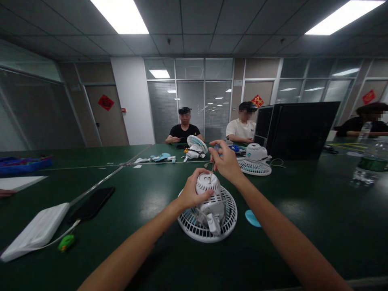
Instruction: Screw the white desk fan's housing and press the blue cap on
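A small white fan [209, 214] lies face down on the dark green table [145, 210], its motor housing pointing up. My left hand [190, 192] is wrapped round the left side of the housing. My right hand [226, 159] is closed round the handle of a screwdriver [211, 173], whose thin shaft points down into the top of the housing. A light blue part [252, 218] lies on the table just right of the fan.
A black phone [92, 204], a white box [36, 231] with a cable and a green object [66, 242] lie at the left. Two more fans [256, 159] [195, 147] sit farther back, in front of seated people. A black monitor [298, 129] and water bottles [368, 163] stand at the right.
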`<action>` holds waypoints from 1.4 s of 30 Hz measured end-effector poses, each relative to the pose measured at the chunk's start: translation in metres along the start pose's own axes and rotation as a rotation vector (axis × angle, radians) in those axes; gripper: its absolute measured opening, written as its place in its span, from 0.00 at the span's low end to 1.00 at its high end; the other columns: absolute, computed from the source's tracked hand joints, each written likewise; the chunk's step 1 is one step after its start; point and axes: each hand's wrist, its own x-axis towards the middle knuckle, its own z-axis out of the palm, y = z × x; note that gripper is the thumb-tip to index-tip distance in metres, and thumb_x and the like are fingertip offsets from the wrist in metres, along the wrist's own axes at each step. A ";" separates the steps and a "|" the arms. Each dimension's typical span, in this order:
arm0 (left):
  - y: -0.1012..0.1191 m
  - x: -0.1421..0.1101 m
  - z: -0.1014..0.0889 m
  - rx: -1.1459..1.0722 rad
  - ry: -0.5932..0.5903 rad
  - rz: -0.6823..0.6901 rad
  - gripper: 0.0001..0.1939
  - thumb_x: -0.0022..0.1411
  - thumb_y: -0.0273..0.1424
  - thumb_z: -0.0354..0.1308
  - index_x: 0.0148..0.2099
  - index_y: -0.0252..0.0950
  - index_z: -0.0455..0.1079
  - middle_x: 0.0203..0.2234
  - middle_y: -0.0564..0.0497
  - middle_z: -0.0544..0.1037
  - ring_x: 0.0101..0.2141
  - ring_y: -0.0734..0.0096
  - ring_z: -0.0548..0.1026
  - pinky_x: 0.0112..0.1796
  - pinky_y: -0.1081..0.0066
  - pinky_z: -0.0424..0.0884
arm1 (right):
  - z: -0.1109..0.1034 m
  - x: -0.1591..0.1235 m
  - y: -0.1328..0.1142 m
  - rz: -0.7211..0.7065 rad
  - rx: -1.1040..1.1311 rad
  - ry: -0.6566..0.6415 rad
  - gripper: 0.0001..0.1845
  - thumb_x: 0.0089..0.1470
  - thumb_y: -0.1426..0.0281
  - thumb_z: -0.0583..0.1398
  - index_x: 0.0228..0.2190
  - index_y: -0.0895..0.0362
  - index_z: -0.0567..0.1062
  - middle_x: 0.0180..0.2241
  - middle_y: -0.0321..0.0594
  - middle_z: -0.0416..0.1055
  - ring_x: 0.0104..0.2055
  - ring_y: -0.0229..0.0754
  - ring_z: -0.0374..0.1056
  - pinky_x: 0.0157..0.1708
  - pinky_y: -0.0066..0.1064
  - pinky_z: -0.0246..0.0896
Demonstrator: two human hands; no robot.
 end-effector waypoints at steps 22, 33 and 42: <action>0.012 -0.005 0.008 0.179 0.158 0.382 0.09 0.53 0.26 0.60 0.37 0.37 0.63 0.42 0.45 0.68 0.47 0.59 0.72 0.47 0.59 0.70 | -0.004 0.000 -0.003 -0.062 0.026 0.032 0.12 0.59 0.61 0.55 0.42 0.55 0.65 0.19 0.26 0.65 0.11 0.30 0.60 0.12 0.21 0.52; 0.010 -0.005 0.009 0.166 0.166 0.375 0.09 0.53 0.28 0.59 0.37 0.37 0.63 0.41 0.45 0.68 0.46 0.58 0.71 0.46 0.58 0.70 | -0.003 -0.005 -0.010 -0.162 -0.084 -0.004 0.13 0.61 0.61 0.54 0.43 0.56 0.66 0.20 0.27 0.65 0.13 0.31 0.61 0.16 0.23 0.54; 0.013 -0.004 0.008 0.169 0.158 0.380 0.08 0.54 0.28 0.59 0.37 0.38 0.63 0.40 0.46 0.68 0.44 0.60 0.71 0.46 0.59 0.70 | -0.005 -0.011 -0.019 -0.351 -0.203 -0.035 0.12 0.62 0.65 0.53 0.45 0.56 0.67 0.20 0.30 0.65 0.19 0.34 0.62 0.22 0.26 0.54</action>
